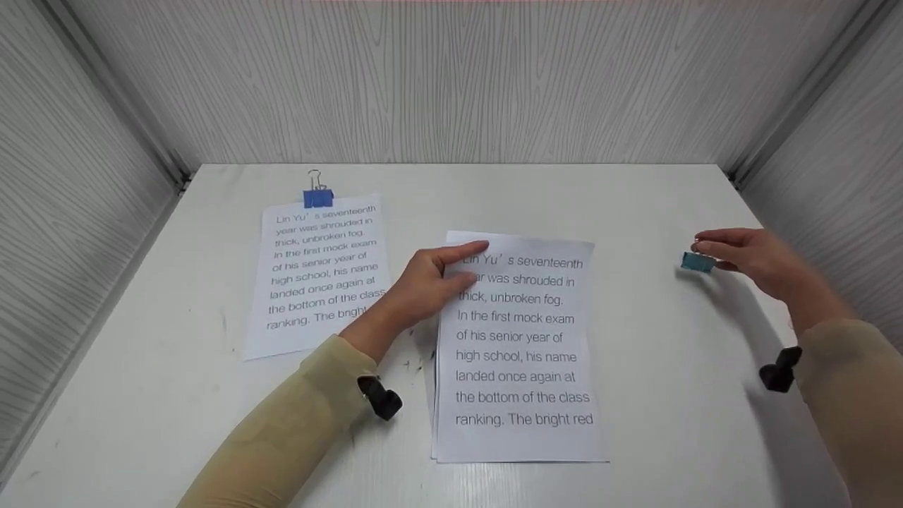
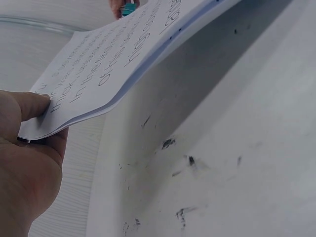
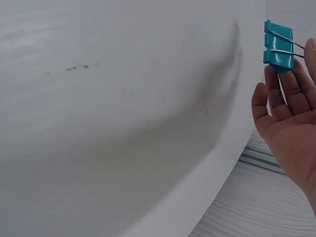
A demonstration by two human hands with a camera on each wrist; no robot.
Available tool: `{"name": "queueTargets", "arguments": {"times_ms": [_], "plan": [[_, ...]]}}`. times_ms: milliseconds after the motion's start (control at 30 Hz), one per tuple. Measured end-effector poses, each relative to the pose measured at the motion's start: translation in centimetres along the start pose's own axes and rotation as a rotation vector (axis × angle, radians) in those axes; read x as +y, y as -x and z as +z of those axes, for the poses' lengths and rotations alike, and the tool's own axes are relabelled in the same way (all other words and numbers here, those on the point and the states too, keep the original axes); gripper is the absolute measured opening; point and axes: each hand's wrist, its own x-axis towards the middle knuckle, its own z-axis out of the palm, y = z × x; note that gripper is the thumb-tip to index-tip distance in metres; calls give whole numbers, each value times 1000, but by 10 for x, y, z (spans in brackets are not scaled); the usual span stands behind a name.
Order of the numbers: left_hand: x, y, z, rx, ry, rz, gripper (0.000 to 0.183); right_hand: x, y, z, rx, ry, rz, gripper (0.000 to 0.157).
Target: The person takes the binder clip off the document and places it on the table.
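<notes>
My left hand (image 1: 432,283) pinches the left edge of a stack of printed paper sheets (image 1: 522,339) near its top corner. In the left wrist view the thumb lies on the top sheet (image 2: 106,64) and fingers pass beneath, with the held edge raised off the table. Off to the right, my right hand (image 1: 751,257) holds a teal binder clip (image 1: 698,262) by its wire handles, above the tabletop. The right wrist view shows that clip (image 3: 280,47) at the fingertips, with no paper in it.
At the left lies another printed stack (image 1: 317,282) with a blue binder clip (image 1: 318,198) on its top edge. The white table (image 1: 649,395) carries small dark marks. Wood-grain panels (image 1: 451,85) wall the back and both sides.
</notes>
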Motion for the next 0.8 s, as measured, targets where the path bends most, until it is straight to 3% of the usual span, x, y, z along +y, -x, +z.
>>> {"name": "queueTargets", "arguments": {"times_ms": [233,467,800], "plan": [[5,3,-1,-28,6,3,50,30,-8,-1,37,97,42,61],[-23,-9,-1,8,-2,11,48,35,-3,2,58,151,77,60],[-26,-12,0,-3,-17,-2,50,38,2,5,57,123,55,64]]}}
